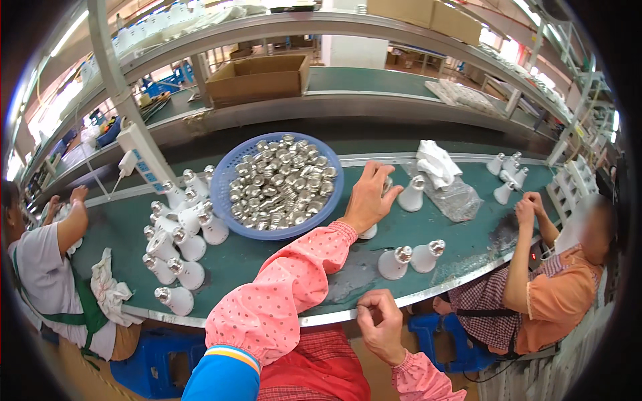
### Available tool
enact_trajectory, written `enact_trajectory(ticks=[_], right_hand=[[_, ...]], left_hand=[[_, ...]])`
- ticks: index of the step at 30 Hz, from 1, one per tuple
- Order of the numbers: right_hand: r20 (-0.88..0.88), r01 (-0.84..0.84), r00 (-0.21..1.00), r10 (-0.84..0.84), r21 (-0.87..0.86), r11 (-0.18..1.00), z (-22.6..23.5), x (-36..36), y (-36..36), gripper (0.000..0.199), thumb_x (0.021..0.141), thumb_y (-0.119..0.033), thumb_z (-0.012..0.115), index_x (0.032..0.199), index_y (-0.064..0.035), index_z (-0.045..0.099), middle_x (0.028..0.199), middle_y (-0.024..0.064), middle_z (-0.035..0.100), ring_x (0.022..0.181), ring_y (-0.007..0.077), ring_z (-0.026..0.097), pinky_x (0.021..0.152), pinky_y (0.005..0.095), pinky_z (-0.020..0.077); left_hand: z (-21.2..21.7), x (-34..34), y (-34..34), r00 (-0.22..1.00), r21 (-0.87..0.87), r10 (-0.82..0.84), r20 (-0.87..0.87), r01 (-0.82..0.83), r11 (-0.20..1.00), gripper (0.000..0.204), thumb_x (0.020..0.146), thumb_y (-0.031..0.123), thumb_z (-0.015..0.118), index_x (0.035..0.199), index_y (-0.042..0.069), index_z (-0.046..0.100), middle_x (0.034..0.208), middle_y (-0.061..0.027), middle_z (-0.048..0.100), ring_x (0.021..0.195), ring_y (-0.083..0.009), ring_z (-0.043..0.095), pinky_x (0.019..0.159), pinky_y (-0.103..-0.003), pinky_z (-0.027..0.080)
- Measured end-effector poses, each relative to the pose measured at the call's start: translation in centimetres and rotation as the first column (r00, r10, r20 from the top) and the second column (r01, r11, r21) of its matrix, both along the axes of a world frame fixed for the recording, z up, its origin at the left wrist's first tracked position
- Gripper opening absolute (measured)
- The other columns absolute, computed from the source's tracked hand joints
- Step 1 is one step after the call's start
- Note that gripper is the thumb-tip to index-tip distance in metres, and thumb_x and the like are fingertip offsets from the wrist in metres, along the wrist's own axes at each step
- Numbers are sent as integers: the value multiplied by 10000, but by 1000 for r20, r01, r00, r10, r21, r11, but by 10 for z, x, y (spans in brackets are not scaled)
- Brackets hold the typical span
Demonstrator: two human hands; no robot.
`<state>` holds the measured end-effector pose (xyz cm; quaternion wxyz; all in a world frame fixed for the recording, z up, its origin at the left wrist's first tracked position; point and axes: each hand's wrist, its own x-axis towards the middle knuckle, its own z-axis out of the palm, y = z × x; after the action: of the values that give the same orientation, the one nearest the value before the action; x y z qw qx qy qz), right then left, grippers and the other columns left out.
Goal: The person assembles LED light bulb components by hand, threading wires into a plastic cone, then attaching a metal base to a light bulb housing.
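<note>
My left hand point(366, 199) reaches over the green bench to the right of a blue basket point(224, 144). Its thumb and fingers close round a small metal screw cap point(387, 185), partly hidden by them. Below that hand shows the lower part of a white bulb point(368, 232), the rest covered. A white bulb with a metal cap point(411, 195) stands right beside my fingertips. Near the front edge of the bench, my right hand point(381, 325) is closed with curled fingers; whatever it may hold is hidden. Two upright bulbs point(393, 264) stand just beyond it.
Metal caps point(284, 180) fill the basket. Several bulbs point(190, 246) crowd the bench left of it. A white cloth point(436, 164) and clear plastic bag point(455, 199) lie to the right. Co-workers sit at left point(50, 281) and right point(562, 294). A shelf point(254, 32) spans the back.
</note>
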<state>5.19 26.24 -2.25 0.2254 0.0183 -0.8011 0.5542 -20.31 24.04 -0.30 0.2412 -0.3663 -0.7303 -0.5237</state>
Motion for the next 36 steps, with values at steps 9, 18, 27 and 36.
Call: enact_trajectory(ticks=[9, 18, 27, 36], right_hand=[[78, 11, 997, 3, -173, 985, -13, -3, 2, 63, 928, 64, 558, 958, 8, 558, 1021, 66, 528, 815, 112, 540, 683, 233, 472], [-52, -137, 990, 129, -185, 973, 1, -36, -23, 41, 1008, 29, 511, 1028, -7, 516, 1044, 32, 484, 854, 63, 478, 704, 194, 403], [1, -226, 974, 226, 31, 974, 21, -40, -56, 38, 975, 57, 482, 990, 24, 492, 1055, 61, 453, 907, 107, 475, 802, 225, 421], [-77, -92, 991, 112, 219, 971, 30, -29, -52, 79, 878, 49, 547, 939, -1, 534, 941, 114, 507, 828, 214, 515, 709, 319, 441]], left_hand=[[-5, 51, -19, 990, 119, -14, 141, -3, 993, 551, 831, 193, 761, 1294, -24, 555, 1181, -254, 557, 1128, -446, 555, 979, -468, 473], [8, 185, -160, 903, 50, -114, 414, 103, 993, 139, 889, 63, 659, 989, -17, 607, 908, -159, 617, 837, -371, 635, 730, -434, 514], [7, 198, -193, 813, 243, -119, 571, -29, 970, 145, 901, 102, 697, 946, -18, 629, 840, -96, 657, 740, -195, 649, 674, -345, 526], [0, 201, -180, 668, 351, -260, 697, -1, 936, 129, 915, 103, 684, 949, -19, 661, 810, -58, 674, 772, -84, 609, 695, -288, 523]])
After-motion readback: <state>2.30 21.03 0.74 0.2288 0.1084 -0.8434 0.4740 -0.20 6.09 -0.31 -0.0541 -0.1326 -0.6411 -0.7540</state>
